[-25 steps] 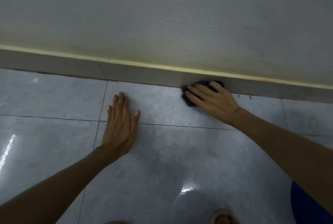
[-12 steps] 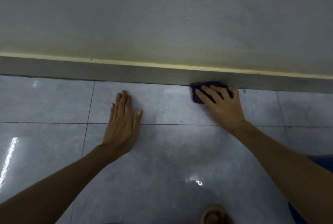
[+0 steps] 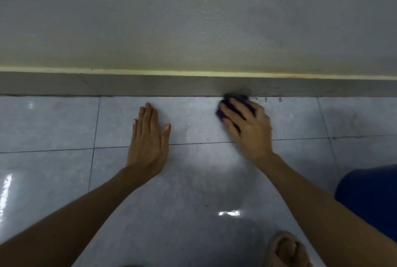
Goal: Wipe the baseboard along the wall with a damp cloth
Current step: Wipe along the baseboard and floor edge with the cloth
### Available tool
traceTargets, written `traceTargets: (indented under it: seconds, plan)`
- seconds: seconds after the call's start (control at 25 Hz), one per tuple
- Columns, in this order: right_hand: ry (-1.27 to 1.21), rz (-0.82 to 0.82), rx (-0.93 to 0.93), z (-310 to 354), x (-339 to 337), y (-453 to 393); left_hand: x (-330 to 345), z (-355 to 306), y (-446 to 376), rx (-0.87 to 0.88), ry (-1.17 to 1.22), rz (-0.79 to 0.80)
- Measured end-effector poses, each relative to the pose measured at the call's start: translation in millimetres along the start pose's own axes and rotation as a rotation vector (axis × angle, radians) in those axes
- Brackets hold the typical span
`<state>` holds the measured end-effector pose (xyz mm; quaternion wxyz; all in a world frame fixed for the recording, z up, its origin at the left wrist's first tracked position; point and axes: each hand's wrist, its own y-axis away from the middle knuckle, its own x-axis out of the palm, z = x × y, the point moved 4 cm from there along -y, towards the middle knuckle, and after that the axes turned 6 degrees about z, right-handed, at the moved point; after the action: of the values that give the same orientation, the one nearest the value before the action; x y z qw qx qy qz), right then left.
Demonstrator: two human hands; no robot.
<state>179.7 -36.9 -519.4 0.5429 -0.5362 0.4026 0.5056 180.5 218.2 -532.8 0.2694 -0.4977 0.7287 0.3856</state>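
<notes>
A grey baseboard (image 3: 150,86) runs across the view at the foot of a pale wall (image 3: 193,19), with a yellowish strip along its top. My right hand (image 3: 249,127) is shut on a dark purple cloth (image 3: 221,112), which is bunched under the fingers at the foot of the baseboard, right of centre. The hand is blurred. My left hand (image 3: 149,140) lies flat on the floor tile, fingers together, a short way in front of the baseboard and left of the cloth.
Glossy grey floor tiles (image 3: 53,125) with dark grout lines fill the lower view. Small dark specks (image 3: 279,99) lie on the floor by the baseboard, right of the cloth. A foot in a sandal (image 3: 285,249) and a blue-clad knee (image 3: 369,198) are at the lower right.
My right hand has slid the cloth along the foot of the baseboard and now bunches it more tightly. My left hand has stayed flat in place. The view has levelled out.
</notes>
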Motion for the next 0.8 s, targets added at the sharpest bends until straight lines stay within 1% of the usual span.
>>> traceTargets:
  seconds: [0.08, 0.12, 0.16, 0.2, 0.28, 0.36, 0.4, 0.44, 0.52, 0.6, 0.64, 0.68, 0.8]
  plan:
    - [-0.011, -0.011, 0.207, -11.0, -2.2, 30.5, -1.1, 1.0, 2.0, 0.002, -0.012, 0.011]
    - [-0.004, -0.028, 0.241, -1.6, -4.5, 41.0, -1.0, -0.9, 1.9, -0.002, -0.017, 0.003]
    - [-0.013, -0.018, 0.225, 11.4, -3.9, 43.0, -0.1, -3.9, 0.9, -0.010, -0.024, -0.009]
    - [-0.042, 0.007, 0.151, 25.7, -2.6, 36.2, 1.7, -6.6, 0.4, -0.022, -0.037, -0.018]
    - [-0.079, 0.048, -0.125, 49.0, 4.2, 6.3, 5.5, -8.7, -0.7, -0.043, -0.081, -0.038]
    - [-0.045, 0.073, -0.381, 52.9, 10.6, -21.0, 6.6, -6.4, -0.9, -0.040, -0.135, -0.045]
    - [-0.004, 0.080, -0.448, 43.9, 12.4, -27.1, 6.2, -4.7, -0.8, -0.034, -0.155, -0.036]
    - [0.046, 0.102, -0.461, 26.2, 12.9, -27.7, 5.7, -3.0, -0.9, -0.029, -0.165, -0.023]
    - [0.148, 0.170, -0.424, -25.7, 3.0, -22.3, 3.2, -2.5, -0.6, -0.026, -0.163, -0.012]
    - [0.279, 0.205, -0.465, -68.6, -18.6, -17.0, 2.5, -6.2, -0.8, -0.029, -0.148, -0.013]
    - [0.327, 0.173, -0.542, -73.0, -30.8, -19.5, 3.5, -9.2, -1.6, -0.039, -0.134, -0.017]
    - [0.356, 0.094, -0.644, -62.5, -37.9, -24.7, 4.7, -12.0, -1.8, -0.057, -0.121, -0.024]
    - [0.378, -0.147, -1.020, 19.0, -21.0, -56.0, 8.9, -17.2, -2.2, -0.113, -0.074, -0.042]
